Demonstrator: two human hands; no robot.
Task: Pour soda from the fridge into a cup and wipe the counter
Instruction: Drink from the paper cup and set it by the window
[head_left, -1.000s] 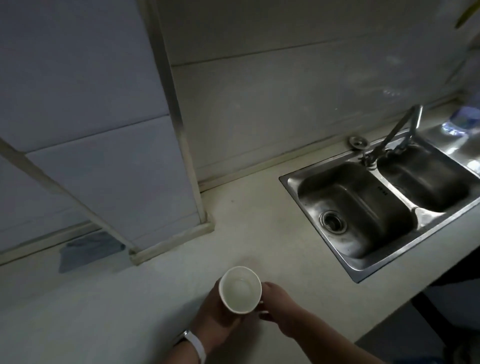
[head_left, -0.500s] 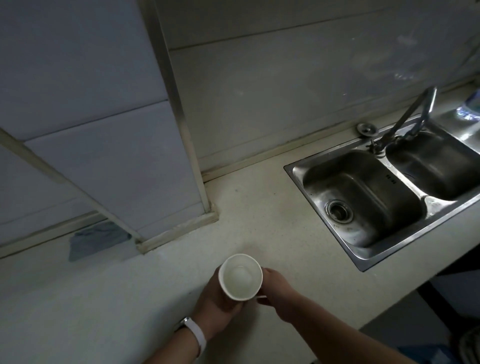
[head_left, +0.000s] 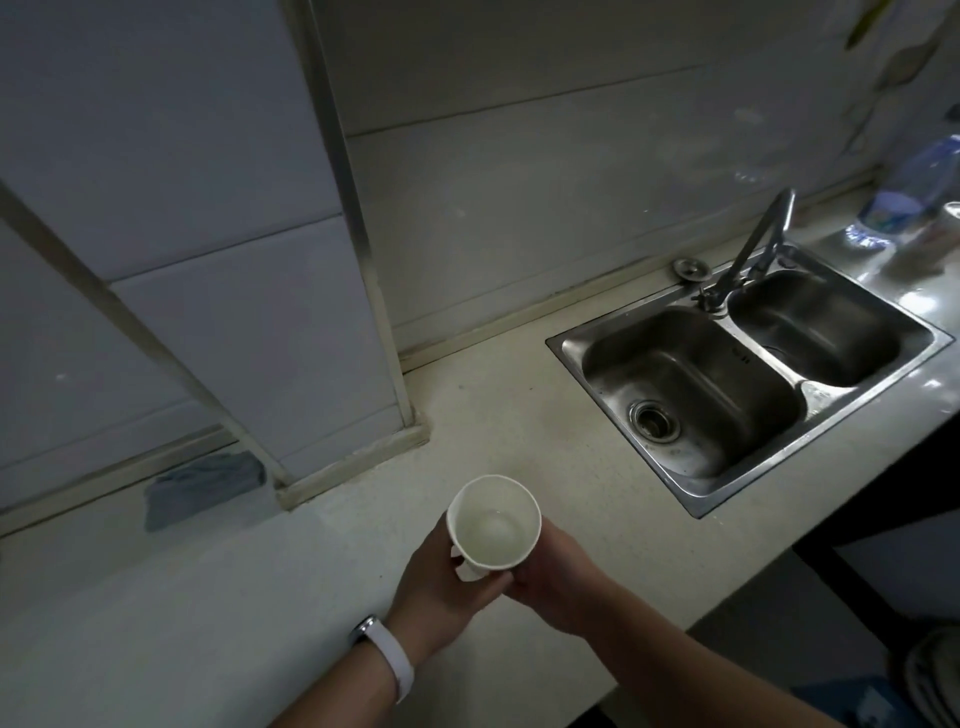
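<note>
A white paper cup (head_left: 493, 522) is held upright above the pale counter (head_left: 545, 426), its inside bare of any liquid. My left hand (head_left: 441, 582), with a white wristband, wraps the cup's left side and base. My right hand (head_left: 550, 577) grips the cup from the right. A blue-grey cloth (head_left: 202, 488) lies on the counter at the left, against the wall by a tiled pillar. No soda container shows in view.
A steel double sink (head_left: 748, 384) with a tap (head_left: 753, 249) is set in the counter at the right. A clear plastic bottle (head_left: 914, 192) stands beyond it. A tiled pillar (head_left: 249, 260) juts out at the left. The counter's front edge runs down the lower right.
Both hands have kept hold of the cup, lifting it slightly. The view shifted a little, so the sink sits lower and the bottle shows more.
</note>
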